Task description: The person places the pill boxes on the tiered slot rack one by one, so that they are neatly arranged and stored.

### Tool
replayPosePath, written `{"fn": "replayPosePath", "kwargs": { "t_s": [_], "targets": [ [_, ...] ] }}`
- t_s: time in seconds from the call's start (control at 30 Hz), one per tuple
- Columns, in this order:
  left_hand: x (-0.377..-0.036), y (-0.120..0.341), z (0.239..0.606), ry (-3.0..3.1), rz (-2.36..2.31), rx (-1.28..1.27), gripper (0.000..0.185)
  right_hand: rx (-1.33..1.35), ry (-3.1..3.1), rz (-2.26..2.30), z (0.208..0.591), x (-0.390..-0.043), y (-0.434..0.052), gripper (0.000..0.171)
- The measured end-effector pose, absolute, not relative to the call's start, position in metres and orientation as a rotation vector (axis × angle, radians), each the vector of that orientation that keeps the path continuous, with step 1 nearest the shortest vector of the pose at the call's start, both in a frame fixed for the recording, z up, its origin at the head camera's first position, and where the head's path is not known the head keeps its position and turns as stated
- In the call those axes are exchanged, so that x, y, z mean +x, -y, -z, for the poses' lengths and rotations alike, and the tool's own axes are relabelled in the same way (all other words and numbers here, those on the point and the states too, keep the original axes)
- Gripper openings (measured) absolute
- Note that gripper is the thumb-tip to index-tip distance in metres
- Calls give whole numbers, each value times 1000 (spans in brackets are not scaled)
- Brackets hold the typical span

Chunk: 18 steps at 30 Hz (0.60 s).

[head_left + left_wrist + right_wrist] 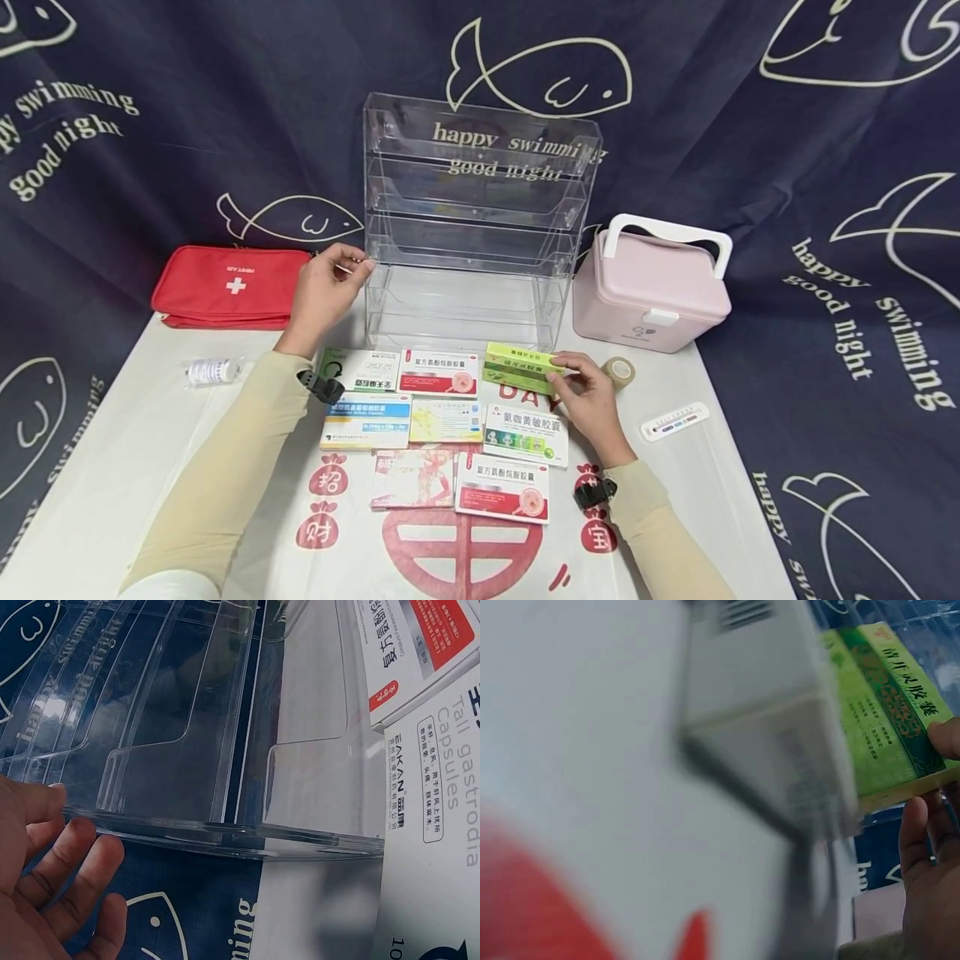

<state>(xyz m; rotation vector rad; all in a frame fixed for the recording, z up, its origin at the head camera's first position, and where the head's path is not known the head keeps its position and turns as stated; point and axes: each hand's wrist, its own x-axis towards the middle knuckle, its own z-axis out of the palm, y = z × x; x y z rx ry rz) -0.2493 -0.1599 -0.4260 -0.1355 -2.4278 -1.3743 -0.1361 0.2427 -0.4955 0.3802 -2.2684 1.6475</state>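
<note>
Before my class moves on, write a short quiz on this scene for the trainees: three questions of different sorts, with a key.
1. What colour is the box in the right grip?
2. True or false: the pouch bears a white cross.
3. Which of these is nearest the pink case? A: the bottle. B: the tape. C: the pouch.

Key: 1. Green. 2. True. 3. B.
</note>
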Motion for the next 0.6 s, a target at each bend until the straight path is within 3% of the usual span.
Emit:
{"fn": "replayPosePath", "kwargs": {
  "t_s": [0.33, 0.6],
  "targets": [
    [-248, 162, 427, 2434, 1364, -139, 21, 433, 2208, -1798, 461, -175, -226, 22],
    [-250, 162, 427, 2432, 1362, -145, 21, 549, 2176, -1816, 387, -246, -198, 25]
  ]
}}
